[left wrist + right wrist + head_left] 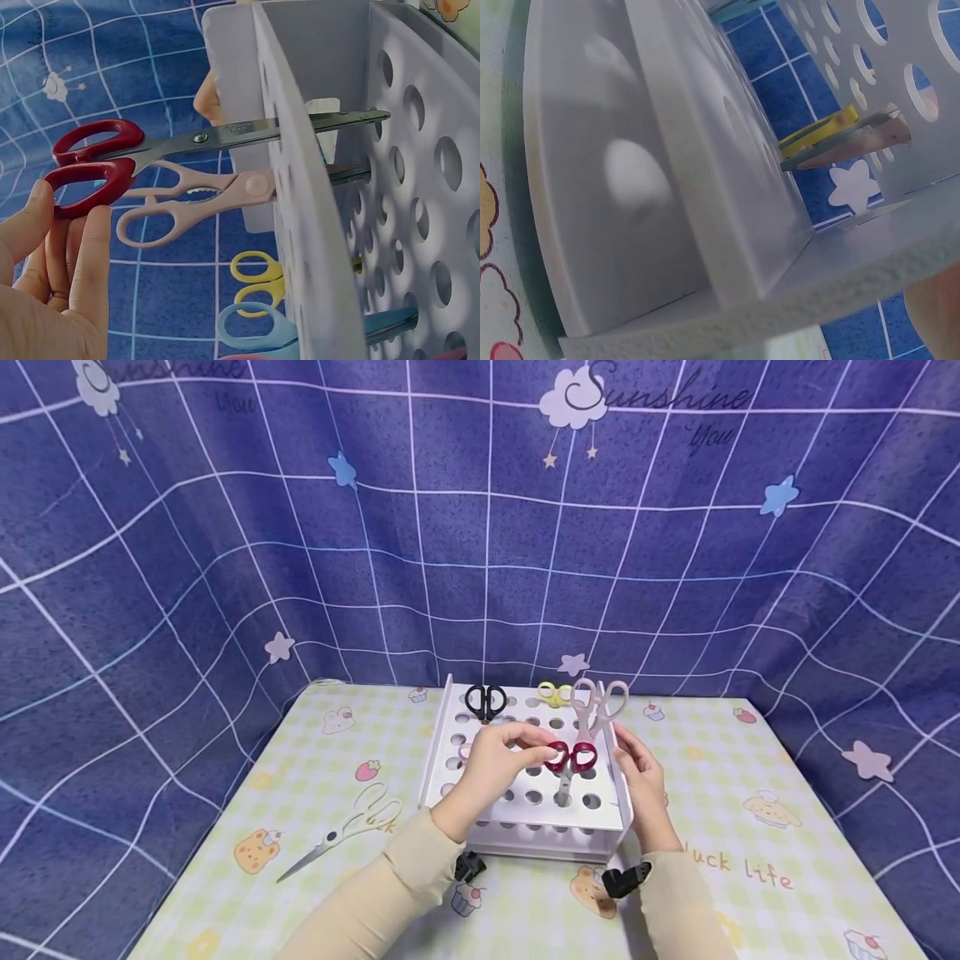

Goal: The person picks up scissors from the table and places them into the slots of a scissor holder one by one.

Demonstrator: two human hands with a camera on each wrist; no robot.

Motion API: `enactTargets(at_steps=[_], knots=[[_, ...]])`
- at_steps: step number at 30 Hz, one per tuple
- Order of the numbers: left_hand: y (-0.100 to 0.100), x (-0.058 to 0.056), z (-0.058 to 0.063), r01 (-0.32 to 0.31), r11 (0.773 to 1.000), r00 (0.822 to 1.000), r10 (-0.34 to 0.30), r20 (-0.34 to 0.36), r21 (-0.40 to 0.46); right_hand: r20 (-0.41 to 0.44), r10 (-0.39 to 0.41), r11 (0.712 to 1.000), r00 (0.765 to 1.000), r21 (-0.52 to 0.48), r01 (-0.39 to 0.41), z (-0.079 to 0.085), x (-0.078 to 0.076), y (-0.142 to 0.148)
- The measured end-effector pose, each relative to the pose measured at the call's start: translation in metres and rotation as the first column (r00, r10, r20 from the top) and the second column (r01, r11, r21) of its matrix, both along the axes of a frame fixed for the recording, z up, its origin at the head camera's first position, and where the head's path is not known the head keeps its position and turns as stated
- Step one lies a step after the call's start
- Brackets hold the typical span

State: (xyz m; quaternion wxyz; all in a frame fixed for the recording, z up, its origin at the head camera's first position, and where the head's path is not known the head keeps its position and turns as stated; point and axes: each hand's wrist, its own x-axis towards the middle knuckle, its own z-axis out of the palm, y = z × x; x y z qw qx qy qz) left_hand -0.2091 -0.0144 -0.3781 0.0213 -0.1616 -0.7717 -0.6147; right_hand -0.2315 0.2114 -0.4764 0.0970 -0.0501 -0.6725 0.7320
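Note:
My left hand (491, 768) pinches one loop of the red-handled scissors (572, 757) between thumb and fingers. Their blades point down through a hole in the top board of the white rack (487, 810); in the left wrist view the tip is close to the lower board. My right hand (643, 781) rests against the rack's right side panel (232, 75), and only a small part of it shows in the right wrist view. Just behind the red pair, pale pink scissors (597, 706) stand in the rack.
Black scissors (486, 702) and yellow scissors (553, 693) stand at the rack's back. Blue scissors (259, 326) also sit in it. White-handled scissors (341, 831) lie on the patterned tablecloth (225, 910) to the left. A blue grid curtain (465, 527) hangs behind.

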Motion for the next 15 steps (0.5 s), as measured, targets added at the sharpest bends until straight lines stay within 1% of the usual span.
enactTargets(at_steps=[5,15], knots=[[0.002,0.000,-0.004,0.006,1.000,1.000,-0.006,-0.016,-0.006,-0.009,-0.003,1.000,1.000,-0.005,0.003,-0.001,-0.001,0.001],[0.004,0.003,-0.015,-0.020,0.998,1.000,0.019,-0.023,-0.059,-0.014,0.005,1.000,1.000,-0.016,-0.006,0.000,0.000,0.000]])
